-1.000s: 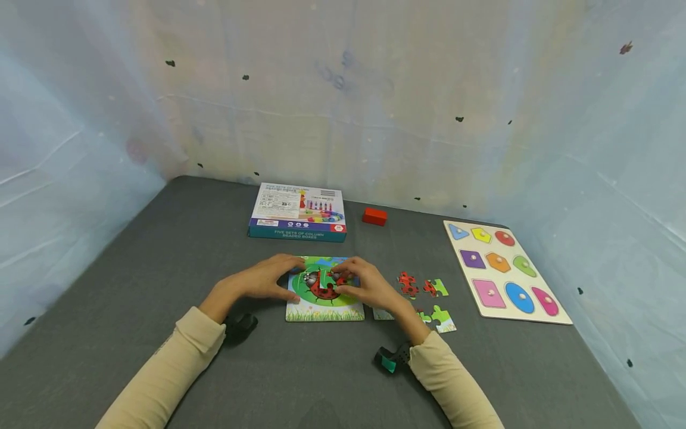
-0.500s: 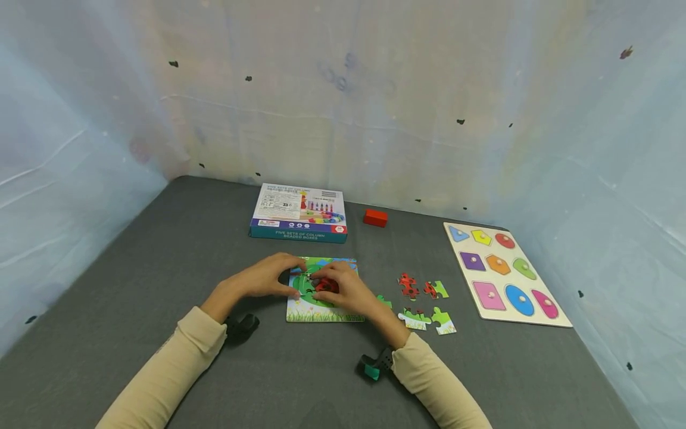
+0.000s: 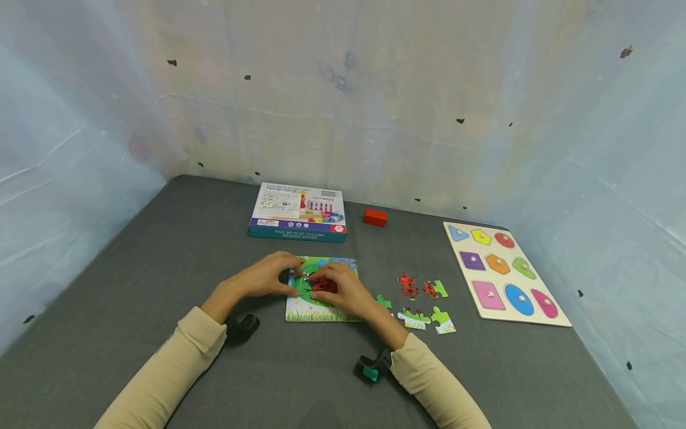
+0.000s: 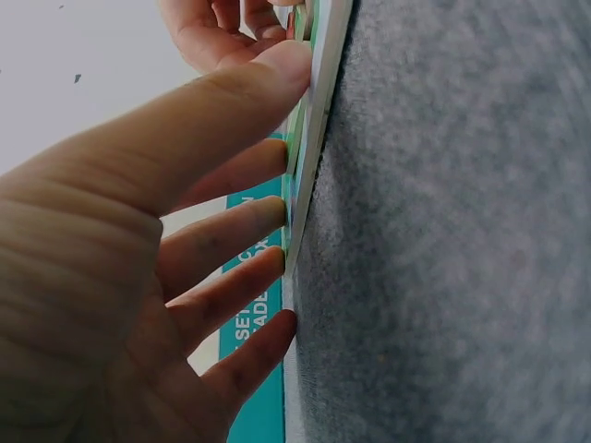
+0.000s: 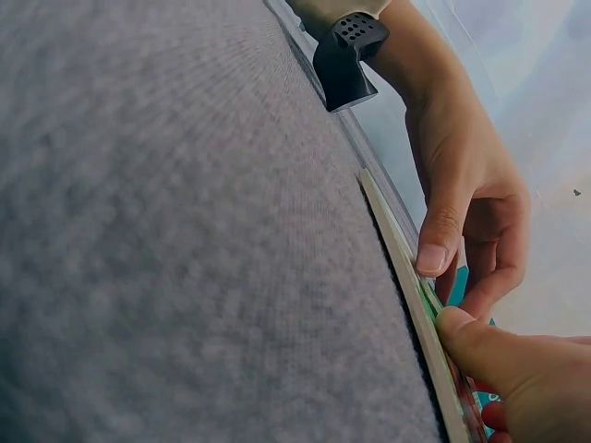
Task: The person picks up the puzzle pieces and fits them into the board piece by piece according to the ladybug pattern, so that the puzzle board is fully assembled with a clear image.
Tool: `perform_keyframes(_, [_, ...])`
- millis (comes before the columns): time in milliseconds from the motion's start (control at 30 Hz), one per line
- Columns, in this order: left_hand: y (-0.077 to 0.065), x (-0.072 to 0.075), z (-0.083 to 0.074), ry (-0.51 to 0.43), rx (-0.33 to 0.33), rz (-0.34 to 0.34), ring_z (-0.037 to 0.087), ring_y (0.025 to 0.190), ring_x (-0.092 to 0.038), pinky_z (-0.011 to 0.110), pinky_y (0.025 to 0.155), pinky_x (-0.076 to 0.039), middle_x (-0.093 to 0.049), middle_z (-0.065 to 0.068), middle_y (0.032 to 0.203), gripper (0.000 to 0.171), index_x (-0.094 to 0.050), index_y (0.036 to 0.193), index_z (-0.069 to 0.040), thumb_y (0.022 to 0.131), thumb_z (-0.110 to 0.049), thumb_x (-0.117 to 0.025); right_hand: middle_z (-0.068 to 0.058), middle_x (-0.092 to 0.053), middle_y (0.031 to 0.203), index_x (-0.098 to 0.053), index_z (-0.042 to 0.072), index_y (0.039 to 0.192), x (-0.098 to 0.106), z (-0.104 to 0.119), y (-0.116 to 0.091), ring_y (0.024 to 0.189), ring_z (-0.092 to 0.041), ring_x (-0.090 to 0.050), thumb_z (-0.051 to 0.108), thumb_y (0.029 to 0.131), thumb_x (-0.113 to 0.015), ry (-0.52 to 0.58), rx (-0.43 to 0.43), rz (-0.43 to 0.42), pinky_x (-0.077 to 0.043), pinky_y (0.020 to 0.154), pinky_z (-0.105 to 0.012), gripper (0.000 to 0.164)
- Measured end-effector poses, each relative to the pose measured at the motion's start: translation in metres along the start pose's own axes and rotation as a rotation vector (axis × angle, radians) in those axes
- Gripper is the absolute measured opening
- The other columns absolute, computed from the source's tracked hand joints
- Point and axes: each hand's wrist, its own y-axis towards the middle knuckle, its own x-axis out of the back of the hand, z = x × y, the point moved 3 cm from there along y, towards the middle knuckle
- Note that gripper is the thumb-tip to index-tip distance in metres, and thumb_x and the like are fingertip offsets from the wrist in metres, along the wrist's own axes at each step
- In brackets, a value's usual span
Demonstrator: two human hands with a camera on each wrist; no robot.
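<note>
On the grey table lies a ladybug jigsaw puzzle in a thin board with a grass border. My left hand spans its left side, thumb near the front and fingers near the back. Seen from the left wrist, the spread left fingers touch the board's top. My right hand reaches over the middle, pinching a red ladybug puzzle piece between thumb and fingers, low against the picture. Its thumb shows right at the board's surface in the right wrist view. The right hand covers part of the puzzle.
Loose puzzle pieces lie right of the board, several in all. Behind it stand a flat toy box and a red block. A shape-peg board lies at the far right, by the plastic sheeting.
My right hand has moved left across the puzzle, and the green gap seen between its fingers is now hidden or filled with red. My left hand stays at the left side.
</note>
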Motion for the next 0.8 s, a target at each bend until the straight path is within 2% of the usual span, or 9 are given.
perform_keyframes(267, [-0.0012, 0.0005, 0.0006, -0.007, -0.013, -0.003, 0.032, 0.121, -0.045, 0.050, 0.097, -0.037, -0.052, 0.015, 0.132, 0.025, -0.065, 0.092, -0.013, 0.077, -0.028, -0.077, -0.006, -0.062, 0.108, -0.067, 0.008, 0.109, -0.0001, -0.0001, -0.0010, 0.101, -0.020, -0.050, 0.022, 0.080, -0.074, 0.008, -0.013, 0.004, -0.042, 0.083, -0.034, 0.033])
perform_keyframes(500, [-0.0011, 0.0003, 0.0012, -0.003, -0.014, -0.003, 0.032, 0.120, -0.046, 0.050, 0.097, -0.038, -0.052, 0.015, 0.132, 0.024, -0.066, 0.091, -0.013, 0.077, -0.028, -0.077, -0.006, -0.062, 0.112, -0.067, 0.009, 0.111, -0.0002, -0.0007, -0.0008, 0.104, -0.019, -0.050, 0.023, 0.082, -0.072, 0.006, -0.018, 0.024, -0.042, 0.085, -0.035, 0.032])
perform_keyframes(800, [-0.0018, 0.0004, 0.0006, 0.002, -0.012, -0.003, 0.031, 0.120, -0.046, 0.049, 0.096, -0.039, -0.051, 0.015, 0.133, 0.022, -0.064, 0.089, -0.013, 0.077, -0.027, -0.077, -0.007, -0.063, 0.113, -0.068, 0.009, 0.111, 0.0001, 0.0006, -0.0014, 0.102, -0.020, -0.050, 0.021, 0.083, -0.072, -0.012, 0.024, -0.002, -0.043, 0.084, -0.034, 0.031])
